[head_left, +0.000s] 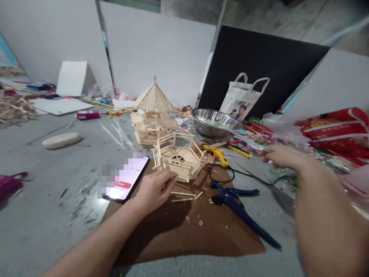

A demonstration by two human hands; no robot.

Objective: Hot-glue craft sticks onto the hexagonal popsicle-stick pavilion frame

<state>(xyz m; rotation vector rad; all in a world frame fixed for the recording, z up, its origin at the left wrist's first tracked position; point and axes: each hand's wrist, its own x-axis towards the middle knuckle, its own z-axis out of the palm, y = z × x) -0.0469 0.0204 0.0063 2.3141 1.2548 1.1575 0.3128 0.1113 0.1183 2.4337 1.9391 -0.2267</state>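
Note:
My left hand (158,187) is closed, fingertips pinched together at the front edge of a railed, many-sided base of thin wooden sticks (184,163). Whatever lies between those fingertips is hidden. Out to the right, my right hand (284,157) has its fingers closed on one end of a long translucent stick, which looks like a glue stick (248,140). Short cut wooden sticks (184,199) lie on the brown board (201,234) just beside my left hand. Behind the base stands a wooden-stick pavilion (154,100) with a pointed roof.
A lit phone (131,179) lies left of my left hand. Blue-handled cutters (250,220) rest across the board's right side, below a yellow glue gun (217,154) with a black cord. Farther back are a steel bowl (215,130), a bag (240,100) and loose glue sticks (121,134).

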